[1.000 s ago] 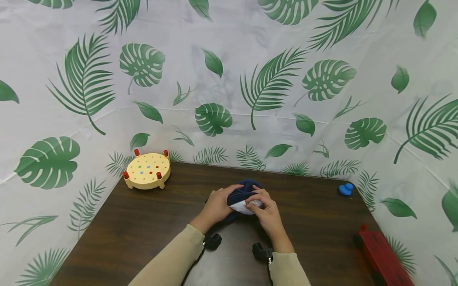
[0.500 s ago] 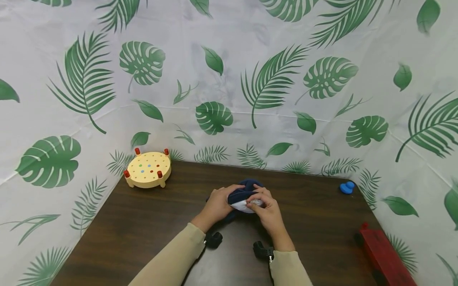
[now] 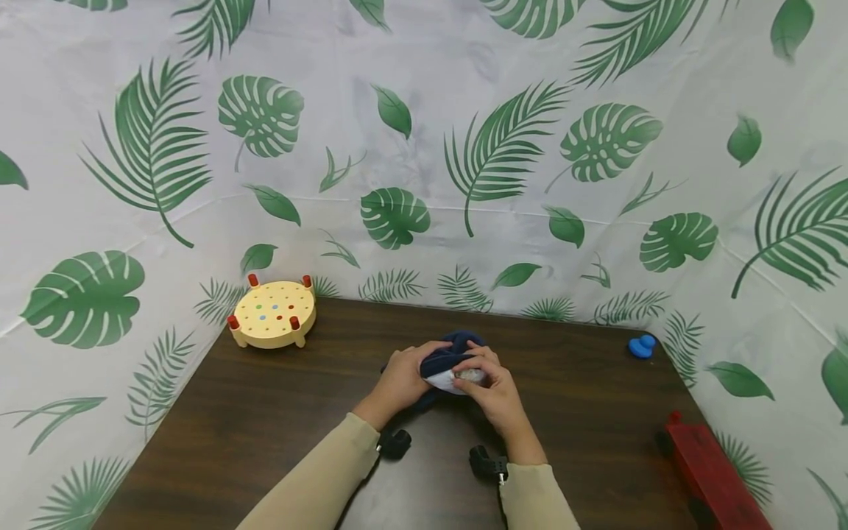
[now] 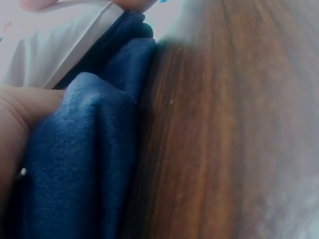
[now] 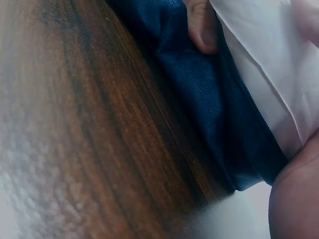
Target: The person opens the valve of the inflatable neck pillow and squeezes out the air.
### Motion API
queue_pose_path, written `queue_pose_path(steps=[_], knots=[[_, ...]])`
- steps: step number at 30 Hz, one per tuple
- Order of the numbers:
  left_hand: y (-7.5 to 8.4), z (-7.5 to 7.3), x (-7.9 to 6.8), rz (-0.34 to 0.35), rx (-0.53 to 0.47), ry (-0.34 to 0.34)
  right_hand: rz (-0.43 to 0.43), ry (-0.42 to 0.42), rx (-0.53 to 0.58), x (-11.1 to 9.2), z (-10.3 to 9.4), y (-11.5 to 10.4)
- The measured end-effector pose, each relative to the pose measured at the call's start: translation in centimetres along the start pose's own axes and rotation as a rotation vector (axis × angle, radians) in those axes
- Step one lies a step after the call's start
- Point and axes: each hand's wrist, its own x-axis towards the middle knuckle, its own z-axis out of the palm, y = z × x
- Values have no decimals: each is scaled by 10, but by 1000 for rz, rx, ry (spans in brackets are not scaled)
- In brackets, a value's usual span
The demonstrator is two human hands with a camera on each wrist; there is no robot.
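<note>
A navy, soft-looking fabric item (image 3: 457, 344) with a white inner cloth (image 3: 440, 380) lies bunched near the middle of the table. My left hand (image 3: 402, 380) grips its left side, thumb near the edge of the white part. On the other side, my right hand (image 3: 493, 386) pinches the white cloth between thumb and fingers. A pale, speckled patch (image 3: 472, 375) shows between those fingers. In the right wrist view, zipper teeth (image 5: 253, 110) run along the navy edge next to the white cloth. Navy folds (image 4: 79, 144) fill the left side of the left wrist view. The item's far side is hidden.
On the dark wooden table (image 3: 318, 419), a round yellow pegboard (image 3: 274, 313) with red pegs stands back left. A blue knob-shaped piece (image 3: 642, 346) sits at the back right corner. A red toy wagon (image 3: 715, 471) is at the right edge. Leaf-printed cloth (image 3: 411, 147) hangs behind.
Both hands keep nearly the same hold on the navy item. Slightly more of the pale speckled patch shows between the right fingers; the head view has shifted a little.
</note>
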Motion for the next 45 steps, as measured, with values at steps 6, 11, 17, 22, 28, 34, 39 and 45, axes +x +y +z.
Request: queue_pose_path(steps=[6, 11, 17, 22, 28, 34, 39, 45], knots=[[0, -1, 1, 2, -5, 2, -4, 0, 41, 1, 0, 0], [0, -1, 1, 6, -16, 2, -50, 12, 19, 1, 1, 1], [-1, -3, 1, 10, -37, -6, -67, 19, -23, 3, 2, 3], [-2, -3, 1, 7, -50, -15, -36, 29, -43, 3, 3, 2], [-2, -4, 0, 23, -61, -14, -3, 44, -66, 2, 3, 3], [-1, -4, 1, 22, -74, -27, -16, 51, -79, 2, 3, 0], [1, -4, 2, 32, -85, -30, -24, 49, -93, 3, 2, -1], [-1, -3, 2, 40, -96, -34, -8, 46, -94, 2, 2, -1]])
